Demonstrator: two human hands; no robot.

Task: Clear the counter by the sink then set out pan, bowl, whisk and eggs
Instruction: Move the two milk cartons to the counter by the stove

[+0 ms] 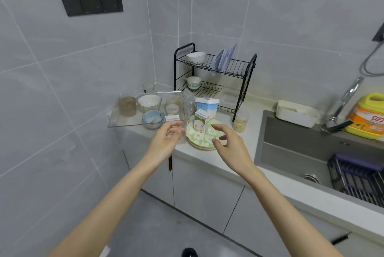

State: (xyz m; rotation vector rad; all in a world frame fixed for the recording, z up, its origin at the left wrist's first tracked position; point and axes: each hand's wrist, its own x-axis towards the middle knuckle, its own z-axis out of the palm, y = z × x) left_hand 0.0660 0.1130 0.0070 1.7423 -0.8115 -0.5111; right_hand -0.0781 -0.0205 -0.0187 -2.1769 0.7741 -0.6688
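While both hands hover over the surface (187, 152) left of the sink (311, 148), my left hand (166, 138) has fingers loosely spread, empty, by the tray (124, 120) corner. Right hand (230, 142) likewise spread, empty, beside the carton (201, 122) standing on stacked plates (199, 139). Bowl (149, 102) sits in the tray, another bowl (196, 57) on the rack (239, 69).

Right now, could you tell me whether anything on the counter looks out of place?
Yes: a small carton stands upright on the stacked plates by the front edge of the counter; lifting the plates could tip it.
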